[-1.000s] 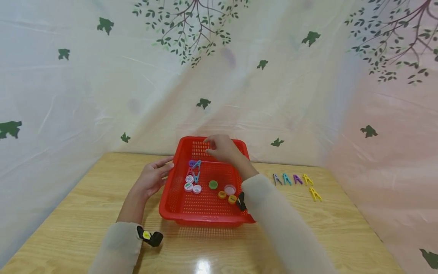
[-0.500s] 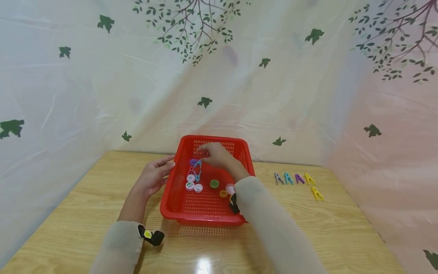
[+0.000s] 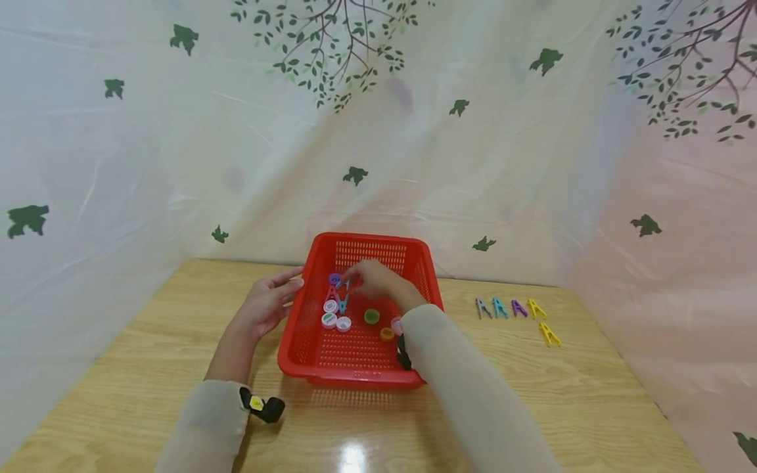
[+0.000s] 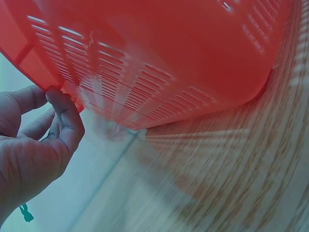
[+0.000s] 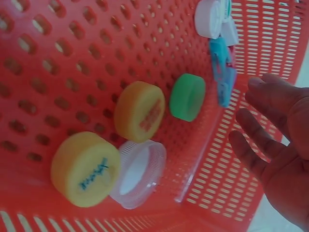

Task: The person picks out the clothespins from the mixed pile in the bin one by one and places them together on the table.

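Note:
A red plastic basket [image 3: 355,377] stands on the table. My left hand [image 3: 269,305] pinches its left rim between thumb and fingers, which the left wrist view shows closely. Inside the basket, my right hand [image 3: 376,279] reaches to the left side with fingers loosely bent. Its fingertips are beside a blue clothespin [image 5: 226,88]; no grip on it shows in the right wrist view. Near that lie another light-blue clothespin [image 3: 342,306], a red clothespin [image 3: 331,293] and a purple cap [image 3: 334,279]. White bottle caps [image 3: 328,320] lie just in front.
Also in the basket are a green cap [image 3: 371,316], yellow-orange caps [image 5: 87,169] and a clear pinkish cap [image 5: 140,174]. Right of it, a row of clothespins [image 3: 499,307] lies on the wooden table [image 3: 591,394], with a yellow clothespin [image 3: 549,334] in front.
My right hand has moved down and left inside the basket, to the blue clothespin. The left hand stays on the rim.

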### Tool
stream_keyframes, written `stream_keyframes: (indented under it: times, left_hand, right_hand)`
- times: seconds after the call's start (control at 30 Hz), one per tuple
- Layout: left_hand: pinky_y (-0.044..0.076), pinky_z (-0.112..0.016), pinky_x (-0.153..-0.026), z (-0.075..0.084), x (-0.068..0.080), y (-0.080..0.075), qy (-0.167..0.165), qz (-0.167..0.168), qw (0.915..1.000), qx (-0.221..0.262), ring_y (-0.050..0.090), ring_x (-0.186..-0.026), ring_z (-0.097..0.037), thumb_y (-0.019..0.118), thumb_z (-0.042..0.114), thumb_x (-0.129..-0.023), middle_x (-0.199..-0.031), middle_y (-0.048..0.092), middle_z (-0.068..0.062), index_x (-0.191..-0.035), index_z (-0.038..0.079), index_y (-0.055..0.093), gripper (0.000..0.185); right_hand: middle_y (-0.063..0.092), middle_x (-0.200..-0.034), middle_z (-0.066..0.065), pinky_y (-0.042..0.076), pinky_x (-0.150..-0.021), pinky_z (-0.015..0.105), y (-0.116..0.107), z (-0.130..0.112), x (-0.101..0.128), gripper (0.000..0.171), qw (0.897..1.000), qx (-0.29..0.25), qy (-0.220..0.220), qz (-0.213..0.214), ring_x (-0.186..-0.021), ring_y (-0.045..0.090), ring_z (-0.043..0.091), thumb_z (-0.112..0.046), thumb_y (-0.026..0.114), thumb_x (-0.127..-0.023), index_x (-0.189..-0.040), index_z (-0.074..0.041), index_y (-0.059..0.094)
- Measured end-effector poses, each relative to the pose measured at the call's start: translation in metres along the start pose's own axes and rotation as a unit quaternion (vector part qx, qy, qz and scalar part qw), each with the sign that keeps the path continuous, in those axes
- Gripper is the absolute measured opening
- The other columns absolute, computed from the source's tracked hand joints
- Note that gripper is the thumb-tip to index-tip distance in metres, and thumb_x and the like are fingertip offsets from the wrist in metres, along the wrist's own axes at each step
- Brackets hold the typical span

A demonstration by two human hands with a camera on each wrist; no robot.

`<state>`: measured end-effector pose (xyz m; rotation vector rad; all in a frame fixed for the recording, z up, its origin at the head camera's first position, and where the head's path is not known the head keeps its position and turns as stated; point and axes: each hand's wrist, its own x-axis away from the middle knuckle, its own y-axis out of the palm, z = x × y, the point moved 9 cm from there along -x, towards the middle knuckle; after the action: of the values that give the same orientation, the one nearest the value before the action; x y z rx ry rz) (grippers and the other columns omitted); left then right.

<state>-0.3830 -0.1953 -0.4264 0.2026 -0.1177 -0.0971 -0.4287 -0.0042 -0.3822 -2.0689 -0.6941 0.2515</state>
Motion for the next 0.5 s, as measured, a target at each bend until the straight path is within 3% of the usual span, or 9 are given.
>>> stream_keyframes:
  times: [0.23,0.5]
  left_hand:
    - [0.058,-0.041,-0.093,0.001,0.0,0.0,0.002,-0.002,1.0,-0.004,0.067,-0.119,-0.026,0.067,0.024,-0.101,-0.145,0.057,-0.016,-0.152,0.011,0.05,0.055]
    - [0.059,-0.04,-0.091,0.001,0.0,-0.001,0.002,-0.004,1.0,0.003,0.068,-0.114,-0.025,0.067,0.021,-0.101,-0.138,0.063,-0.014,-0.152,0.01,0.049,0.055]
  right_hand:
    - [0.07,-0.122,-0.001,0.058,-0.094,0.039,0.007,0.008,-0.001,0.042,1.0,0.017,0.004,-0.021,-0.104,0.064,0.016,-0.01,0.075,-0.094,-0.134,-0.019,0.07]
    - [0.069,-0.124,-0.004,0.057,-0.097,0.042,0.018,0.015,-0.003,0.042,0.998,-0.003,0.023,-0.056,-0.105,0.065,0.016,-0.012,0.076,-0.093,-0.133,-0.022,0.07]
